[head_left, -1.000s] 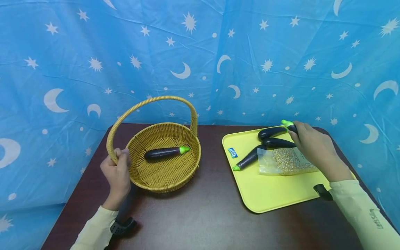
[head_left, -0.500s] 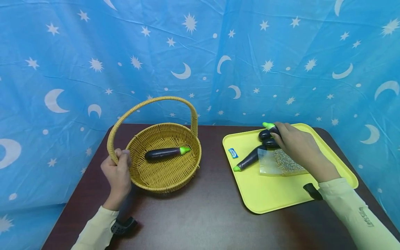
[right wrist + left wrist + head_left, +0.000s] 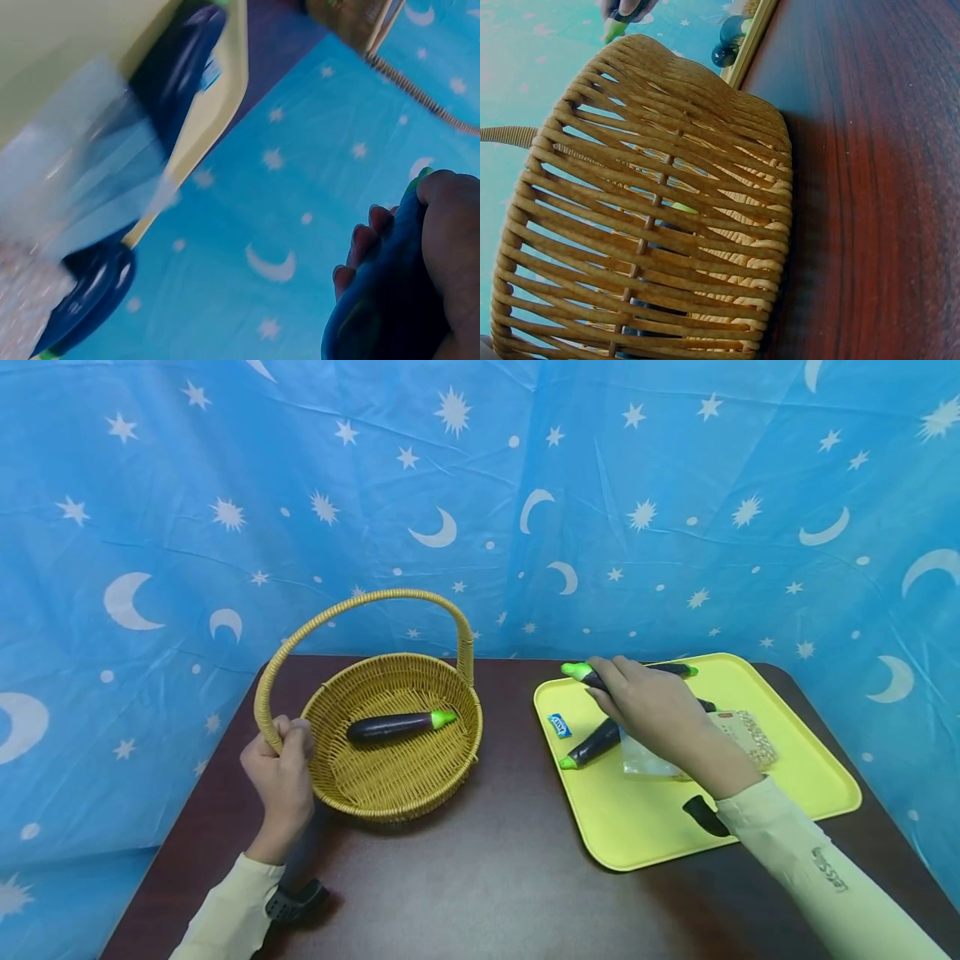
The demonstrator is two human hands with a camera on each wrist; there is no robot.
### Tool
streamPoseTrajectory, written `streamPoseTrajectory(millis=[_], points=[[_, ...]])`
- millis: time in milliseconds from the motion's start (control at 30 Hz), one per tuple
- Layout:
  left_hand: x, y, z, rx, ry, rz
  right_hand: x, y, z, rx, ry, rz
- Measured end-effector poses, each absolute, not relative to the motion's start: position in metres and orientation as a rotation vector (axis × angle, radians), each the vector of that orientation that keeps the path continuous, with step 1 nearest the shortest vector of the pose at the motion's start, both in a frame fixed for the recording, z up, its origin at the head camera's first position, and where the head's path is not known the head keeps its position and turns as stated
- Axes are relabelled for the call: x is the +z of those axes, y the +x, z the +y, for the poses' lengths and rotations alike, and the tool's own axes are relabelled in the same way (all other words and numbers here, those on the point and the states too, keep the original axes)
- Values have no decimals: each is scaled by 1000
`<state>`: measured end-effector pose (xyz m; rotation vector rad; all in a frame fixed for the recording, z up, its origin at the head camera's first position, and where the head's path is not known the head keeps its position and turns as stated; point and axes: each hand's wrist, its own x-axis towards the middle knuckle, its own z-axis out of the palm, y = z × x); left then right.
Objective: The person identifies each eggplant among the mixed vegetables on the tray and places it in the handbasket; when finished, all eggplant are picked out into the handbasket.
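Observation:
My left hand (image 3: 281, 768) grips the handle (image 3: 272, 693) of a woven wicker basket (image 3: 397, 789) at its near-left side. Inside the basket lies one dark eggplant (image 3: 390, 729) with a green tip, glimpsed through the weave in the left wrist view. My right hand (image 3: 648, 702) holds another eggplant (image 3: 375, 300) above the far-left part of the yellow tray (image 3: 645, 835), its green end pointing left. On the tray, one eggplant (image 3: 596, 745) lies at the left; two more, partly hidden by my hand, lie behind it.
A clear plastic bag of corn kernels (image 3: 750, 739) lies on the tray, partly under my right forearm. A small blue label (image 3: 558, 725) marks the tray's left side. Dark tabletop (image 3: 510, 760) separates basket and tray. A blue star-patterned curtain (image 3: 510, 485) hangs behind.
My right hand has moved left with the eggplant, from over the tray's far right part to its far-left part. My left hand and the basket have stayed put.

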<state>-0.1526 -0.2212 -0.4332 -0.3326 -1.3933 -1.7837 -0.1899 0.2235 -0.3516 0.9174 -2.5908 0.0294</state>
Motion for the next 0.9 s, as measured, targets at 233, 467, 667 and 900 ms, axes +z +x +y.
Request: streamPoseTrajectory(millis=[233, 467, 667, 900], points=[[-434, -152, -222, -1784, -327, -1394, -351, -190, 179, 21, 1081, -2522], [-433, -152, -221, -1787, -346, -1403, -343, -189, 138, 19, 1197, -2439], [-433, -153, -221, -1787, -345, -1403, -340, -191, 102, 29, 1273, -2424], [-433, -153, -221, -1780, -336, -1404, -347, -191, 60, -46, 1369, -2379]])
